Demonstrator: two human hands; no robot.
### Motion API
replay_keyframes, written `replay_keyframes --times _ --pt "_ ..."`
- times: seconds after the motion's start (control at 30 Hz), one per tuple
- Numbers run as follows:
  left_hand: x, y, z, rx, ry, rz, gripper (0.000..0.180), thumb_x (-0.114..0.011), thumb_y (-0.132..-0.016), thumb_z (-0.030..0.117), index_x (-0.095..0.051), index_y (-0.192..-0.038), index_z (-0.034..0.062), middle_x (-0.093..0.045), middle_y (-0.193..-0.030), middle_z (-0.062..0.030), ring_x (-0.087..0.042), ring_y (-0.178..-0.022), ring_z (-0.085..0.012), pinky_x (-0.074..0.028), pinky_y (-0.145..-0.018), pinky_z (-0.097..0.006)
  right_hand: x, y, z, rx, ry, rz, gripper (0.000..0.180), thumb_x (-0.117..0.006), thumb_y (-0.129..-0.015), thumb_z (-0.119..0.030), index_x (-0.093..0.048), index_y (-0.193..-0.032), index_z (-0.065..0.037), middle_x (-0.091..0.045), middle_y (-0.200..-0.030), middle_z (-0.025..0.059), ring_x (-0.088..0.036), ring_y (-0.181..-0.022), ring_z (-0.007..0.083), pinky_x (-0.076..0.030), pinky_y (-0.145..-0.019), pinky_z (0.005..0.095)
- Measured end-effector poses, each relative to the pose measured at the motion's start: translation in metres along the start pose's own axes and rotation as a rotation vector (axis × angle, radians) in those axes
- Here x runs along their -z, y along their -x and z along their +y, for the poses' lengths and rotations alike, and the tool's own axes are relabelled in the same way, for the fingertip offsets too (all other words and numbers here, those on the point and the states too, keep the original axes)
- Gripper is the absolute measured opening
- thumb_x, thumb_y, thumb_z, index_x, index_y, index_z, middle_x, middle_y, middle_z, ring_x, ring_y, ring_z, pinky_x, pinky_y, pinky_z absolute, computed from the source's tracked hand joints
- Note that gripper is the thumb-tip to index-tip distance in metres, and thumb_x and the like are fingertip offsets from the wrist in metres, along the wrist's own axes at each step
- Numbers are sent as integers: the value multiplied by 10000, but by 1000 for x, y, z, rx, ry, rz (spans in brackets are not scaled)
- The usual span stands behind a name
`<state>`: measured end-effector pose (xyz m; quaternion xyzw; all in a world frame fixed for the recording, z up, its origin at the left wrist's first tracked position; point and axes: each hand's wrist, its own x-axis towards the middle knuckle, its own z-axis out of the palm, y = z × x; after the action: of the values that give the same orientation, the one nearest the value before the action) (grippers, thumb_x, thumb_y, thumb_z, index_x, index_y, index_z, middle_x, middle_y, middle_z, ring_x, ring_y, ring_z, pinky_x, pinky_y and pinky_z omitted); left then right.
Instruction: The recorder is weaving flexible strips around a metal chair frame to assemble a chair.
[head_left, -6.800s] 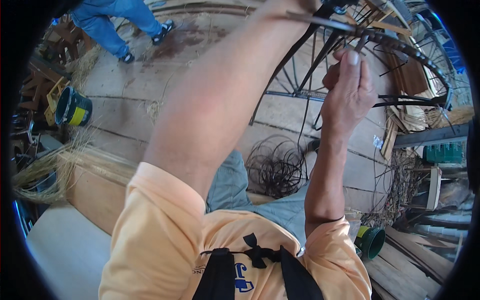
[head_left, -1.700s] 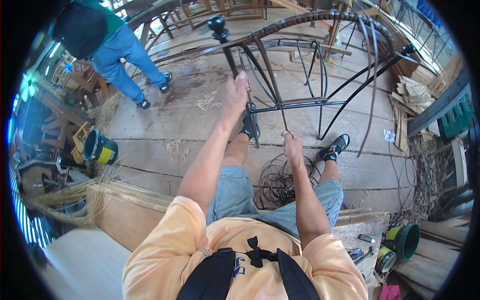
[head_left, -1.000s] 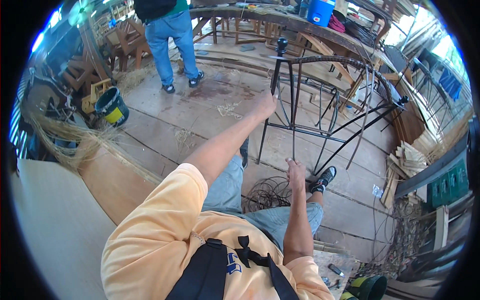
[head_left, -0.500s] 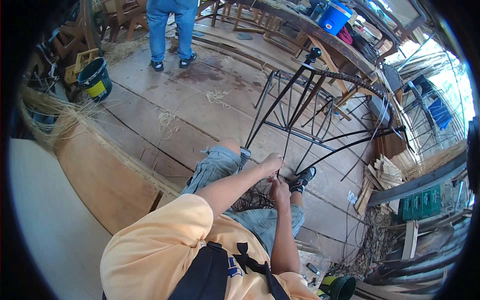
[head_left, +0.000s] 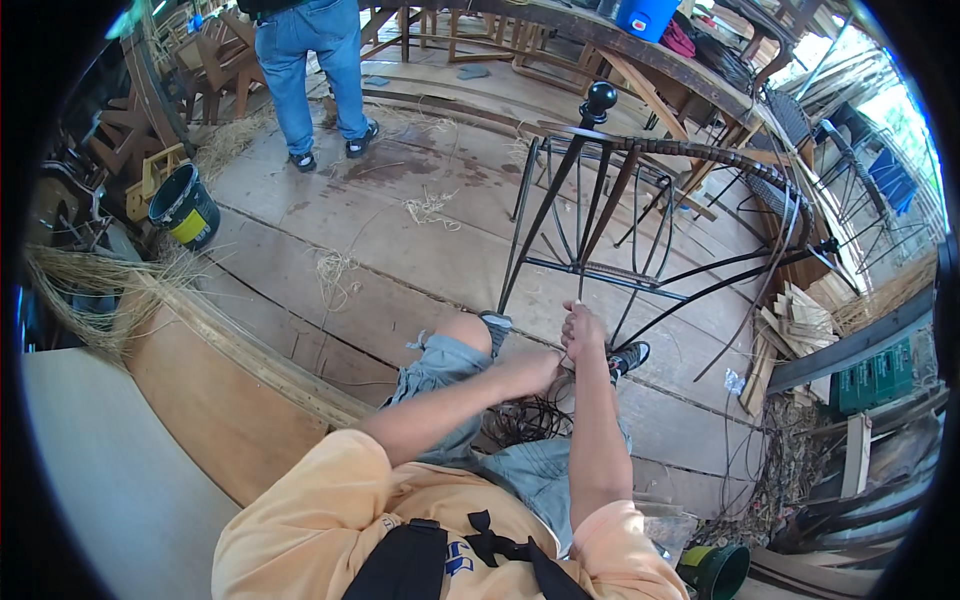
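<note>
A black metal chair frame point(head_left: 540, 235) with a round ball finial stands in front of my legs, its curved top rail point(head_left: 700, 150) wound with dark brown strip. My right hand point(head_left: 583, 332) is closed just below the frame's crossbar, on a thin dark strand that runs up to the bar. Lower and to the left, my left hand point(head_left: 532, 372) is closed too, close beside the right wrist; what lies in its fingers is too small to make out. A loose tangle of dark strands point(head_left: 525, 418) lies between my legs under the hands.
Ahead, a person in blue jeans point(head_left: 312, 70) stands on the plank floor point(head_left: 400, 270). A dark bucket point(head_left: 185, 207) and bundled straw-coloured fibre point(head_left: 90, 300) are on the left. A long workbench point(head_left: 560, 25) spans the back; green crates point(head_left: 875, 378) and wood offcuts are right.
My hands have drawn apart: the right has moved up toward the crossbar, the left down below it. The view has shifted slightly, and the person ahead appears further left.
</note>
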<state>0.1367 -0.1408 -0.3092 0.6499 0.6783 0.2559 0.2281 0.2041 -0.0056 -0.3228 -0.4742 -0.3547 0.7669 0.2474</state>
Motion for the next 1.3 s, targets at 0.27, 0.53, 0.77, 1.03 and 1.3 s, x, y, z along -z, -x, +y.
replay_keyframes --times 0.27,0.53,0.77,1.03,1.3 --pt "56 -115 -59 -110 -59 518 316 -526 -766 147 -452 -1028 -13 -573 -913 -239 -563 -860 -374 -455 -723 -456 7 43 -10 337 453 -56 222 -505 -850 -206 -624 -833 -19 -429 -500 -39 -336 -400 51 -256 -392 222" --pt "68 -160 -59 -58 82 196 262 -615 -726 222 -594 -920 46 -587 -964 -157 -540 -947 -334 -414 -834 -404 13 45 -30 726 284 -190 192 -576 -825 -167 -666 -896 -13 -411 -1291 125 -346 -1228 222 -261 -1008 347" --pt "57 -177 -74 -201 210 7 228 -553 -746 153 -586 -957 76 -568 -947 -156 -547 -911 -323 -429 -810 -384 -7 19 -71 907 60 -252 288 -568 -843 -206 -606 -970 50 -560 -1102 118 -509 -979 170 -402 -813 294" --pt "52 -178 -83 -230 256 56 273 -541 -796 94 -573 -1057 18 -624 -945 -121 -586 -871 -204 -443 -792 -307 8 17 16 467 12 65 308 -540 -876 -291 -590 -820 7 -405 -547 -36 -355 -477 52 -295 -433 201" --pt "49 -178 -86 -137 387 14 295 -552 -763 90 -590 -1055 63 -628 -931 -121 -601 -840 -198 -454 -780 -296 31 9 27 566 451 76 267 -552 -868 -253 -628 -846 1 -596 -713 41 -520 -687 108 -427 -658 251"
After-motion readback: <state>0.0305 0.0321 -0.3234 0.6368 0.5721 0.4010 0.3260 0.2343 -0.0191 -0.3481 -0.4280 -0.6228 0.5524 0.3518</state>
